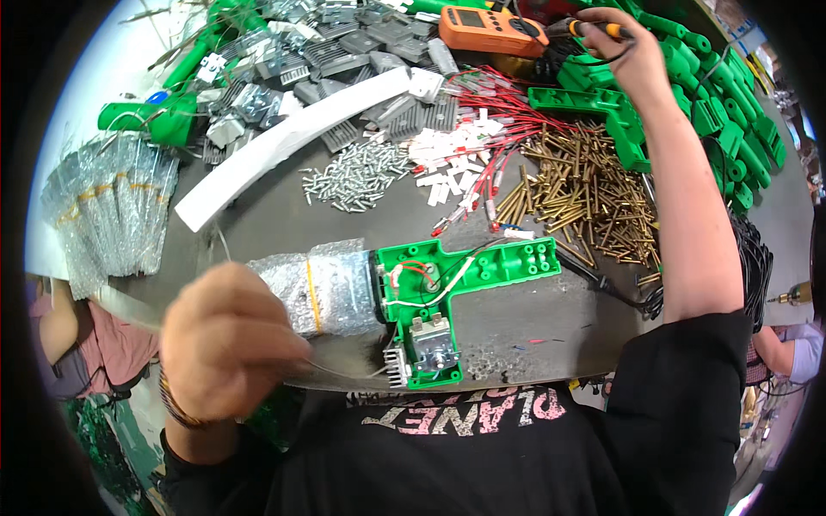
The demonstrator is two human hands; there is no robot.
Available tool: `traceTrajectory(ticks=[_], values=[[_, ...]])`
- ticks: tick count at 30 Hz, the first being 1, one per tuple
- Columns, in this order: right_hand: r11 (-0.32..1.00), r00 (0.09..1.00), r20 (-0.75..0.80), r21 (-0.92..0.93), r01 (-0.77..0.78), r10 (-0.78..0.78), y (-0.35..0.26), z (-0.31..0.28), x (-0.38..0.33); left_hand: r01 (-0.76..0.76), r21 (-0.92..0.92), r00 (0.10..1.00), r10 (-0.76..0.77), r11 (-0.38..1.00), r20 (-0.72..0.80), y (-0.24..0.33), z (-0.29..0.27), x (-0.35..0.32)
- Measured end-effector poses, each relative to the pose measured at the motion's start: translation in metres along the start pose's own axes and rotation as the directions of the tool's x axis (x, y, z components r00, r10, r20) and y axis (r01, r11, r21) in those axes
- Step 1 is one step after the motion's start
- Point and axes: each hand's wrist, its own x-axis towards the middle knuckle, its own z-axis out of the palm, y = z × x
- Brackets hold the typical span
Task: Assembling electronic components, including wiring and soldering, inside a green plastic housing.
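On the bench in front of me lies an open green plastic tool housing half [499, 268], with red, white and black wires and a metal-framed switch [433, 346] inside. A silver finned heat sink [397, 368] sits at its lower left corner. Bubble wrap with a yellow rubber band [331, 288] covers the tool's barrel. My left hand [228, 335], blurred and with curled fingers, is left of the barrel; thin grey strands show above and beside it, but its grip is hidden. At the far right, my right hand [621, 50] holds black-and-orange test probes [594, 29] beside an orange multimeter [490, 32].
Silver screws [357, 176], white connectors [452, 155] with red wires, and long brass-coloured screws [594, 193] are heaped behind the housing. Grey finned parts [344, 56] and a white foam strip [292, 146] lie beyond. Bubble-wrap sleeves [112, 206] lie left, green housings [731, 112] right.
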Motion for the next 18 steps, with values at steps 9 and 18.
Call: traceTrajectory(ticks=[9,18], values=[[0.636,0.919,-0.262,0.772,0.016,0.295,-0.099,-0.025,-0.154,0.004,0.19,0.999,-0.013,0.982,0.045,0.001,0.028,-0.013],[0.318,0.878,0.08,0.913,-0.254,0.472,-0.115,0.055,-0.199,-0.008,0.181,0.998,-0.004,0.983,0.065,-0.01,0.048,0.008]])
